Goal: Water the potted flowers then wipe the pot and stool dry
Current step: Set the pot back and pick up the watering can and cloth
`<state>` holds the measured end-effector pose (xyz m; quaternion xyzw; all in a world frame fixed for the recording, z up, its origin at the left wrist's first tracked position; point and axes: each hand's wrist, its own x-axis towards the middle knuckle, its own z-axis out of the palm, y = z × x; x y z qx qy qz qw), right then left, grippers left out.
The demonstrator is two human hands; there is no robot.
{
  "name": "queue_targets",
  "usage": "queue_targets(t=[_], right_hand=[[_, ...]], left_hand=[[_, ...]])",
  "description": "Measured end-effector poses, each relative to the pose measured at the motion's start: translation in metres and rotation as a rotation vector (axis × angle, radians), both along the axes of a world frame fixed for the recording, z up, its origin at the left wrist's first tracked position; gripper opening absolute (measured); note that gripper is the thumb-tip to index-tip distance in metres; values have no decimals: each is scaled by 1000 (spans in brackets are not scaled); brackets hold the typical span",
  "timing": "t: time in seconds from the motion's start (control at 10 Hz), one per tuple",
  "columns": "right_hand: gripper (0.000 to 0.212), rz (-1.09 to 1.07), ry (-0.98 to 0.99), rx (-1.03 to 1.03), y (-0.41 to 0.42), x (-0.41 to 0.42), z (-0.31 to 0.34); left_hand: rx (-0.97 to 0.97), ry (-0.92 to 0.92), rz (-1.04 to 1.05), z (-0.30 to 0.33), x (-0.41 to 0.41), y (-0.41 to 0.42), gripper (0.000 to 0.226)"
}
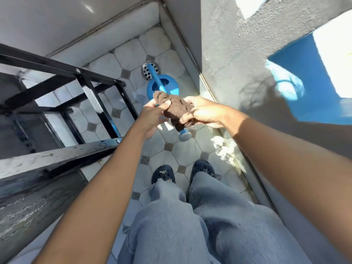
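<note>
Clearly the 2 hands are busy with the brown cloth: the left hand pinches one bunched end between thumb and fingers, and the right hand is clenched around the other end, so the cloth is stretched and crumpled between them, held in the air above the tiled floor.

My guess is that the step in hand is wringing or rearranging the cloth for the wiping part of the task. To do it well, twist the 2 ends against each other over the floor, then shake the cloth open and fold it to a flat pad, so that a dry face meets the pot and stool rather than a tight wad.

Directly below the hands stands the blue watering can, its handle running under the cloth and its rose head showing just beneath the right hand. Whether any water is left in it cannot be told; the opening looks dark. Beyond the can, further from the hands, a round metal drain sits in the floor.

Neither the potted flowers nor the stool is in view. To the left of the left hand rises a black metal frame.
</note>
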<state>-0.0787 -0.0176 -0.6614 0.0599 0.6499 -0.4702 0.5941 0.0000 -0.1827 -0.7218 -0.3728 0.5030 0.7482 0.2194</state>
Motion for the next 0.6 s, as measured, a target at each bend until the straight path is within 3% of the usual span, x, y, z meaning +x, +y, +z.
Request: queue_targets(t=[0.1,0.2,0.3,0.4,0.6], right_hand=[[33,-14,247,138,-9,-15,-13],[35,-23,495,305,-15,-30,-19],[50,-41,691,419,-23,-43,-32],[48,-75,716,403,-36,-48,-46],[62,23,622,368,-37,-31,-45]], left_hand=[[-65,49,298,-6,-9,-5,20],[-89,94,399,-6,-18,-12,24],[-133,76,492,-8,-29,-15,21],[-96,-27,639,-16,-40,-18,16],[-176,-289,447,-23,-31,-27,35]])
